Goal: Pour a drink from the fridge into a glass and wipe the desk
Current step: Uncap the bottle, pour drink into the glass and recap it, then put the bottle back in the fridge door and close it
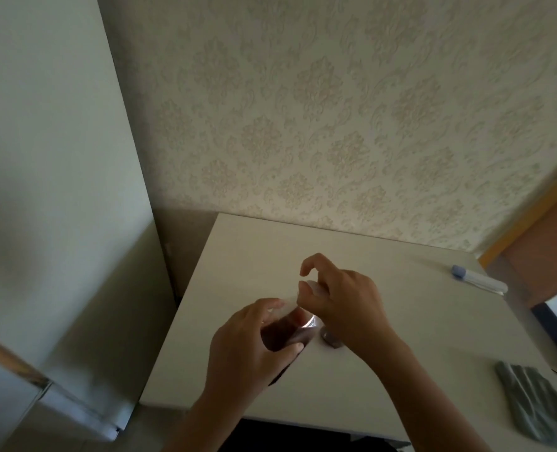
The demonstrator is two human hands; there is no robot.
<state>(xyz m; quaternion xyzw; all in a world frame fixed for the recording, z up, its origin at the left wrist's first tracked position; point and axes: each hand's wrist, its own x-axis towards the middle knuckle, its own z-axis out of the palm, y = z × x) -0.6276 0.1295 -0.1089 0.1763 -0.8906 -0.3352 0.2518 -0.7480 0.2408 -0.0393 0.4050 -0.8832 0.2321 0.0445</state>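
2 hands meet over the bottle [285, 332], which sits low over the near-left part of the desk [254, 256]. Your left hand [251, 350] is wrapped around its body, thumb on one side and fingers on the other, closed on it firmly. Your right hand [339, 298] is at the neck, thumb and forefinger pinched together on what looks like the cap, the other fingers curled loosely above; the cap itself is too blurred to make out.

My reading is that you are at the uncapping step: the drink seems to be out of the fridge, nothing is poured yet, and the wiping is still to come. I cannot pick out a glass clearly; a small round grey thing [330, 337] lies just beside your right wrist, and I cannot tell what it is.

Clear plastic, smooth and round, holds a dark brown liquid, so the bottle may be slippery if cold. Matte, pale and flat, the desk has a square edge. Near the right corner lies a crumpled grey cloth [531, 402], soft and ribbed, likely for wiping. Farther back rests a slim white tube with a blue cap [479, 279]. Embossed patterned wallpaper [335, 109] backs it all.
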